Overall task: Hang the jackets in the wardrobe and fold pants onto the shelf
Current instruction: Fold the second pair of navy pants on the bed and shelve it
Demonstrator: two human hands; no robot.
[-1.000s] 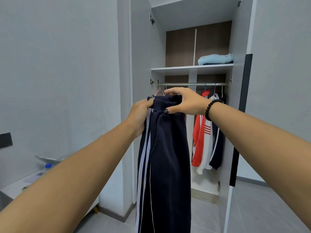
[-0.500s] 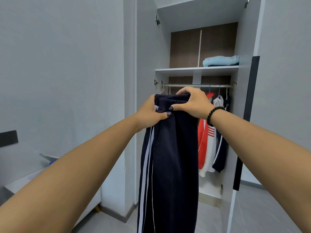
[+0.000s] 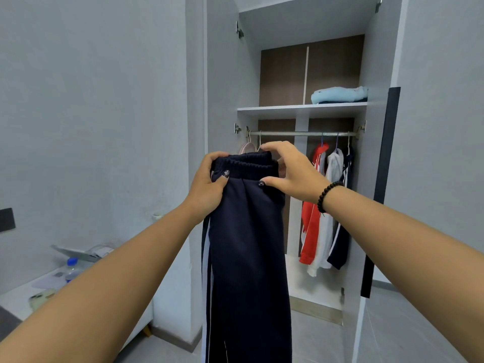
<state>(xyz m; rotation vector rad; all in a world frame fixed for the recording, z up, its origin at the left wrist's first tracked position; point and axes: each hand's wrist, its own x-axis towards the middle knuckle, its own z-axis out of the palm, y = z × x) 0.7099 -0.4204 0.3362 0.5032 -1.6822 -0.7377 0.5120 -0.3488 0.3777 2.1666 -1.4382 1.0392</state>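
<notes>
Navy pants (image 3: 248,244) with white side stripes hang full length in front of me, held up by the elastic waistband. My left hand (image 3: 207,184) grips the waistband's left end, bunching the cloth. At the right end is my right hand (image 3: 296,176), thumb on the front and fingers behind, the index finger lifted above the top edge. Behind the pants stands the open wardrobe with a white shelf (image 3: 288,110) and a metal rail (image 3: 288,133). Red, white and navy jackets (image 3: 311,218) hang at the rail's right end.
A folded light-blue garment (image 3: 339,94) lies on the shelf's right side. Empty hangers (image 3: 247,146) hang at the rail's left end. The right wardrobe door (image 3: 379,179) stands open. A low white cabinet at the left carries a water bottle (image 3: 70,268) and small items.
My right hand has loosened from a tight pinch, with its fingers now spread and arched over the waistband. The pants sit slightly lower in view; the wardrobe looks nearer.
</notes>
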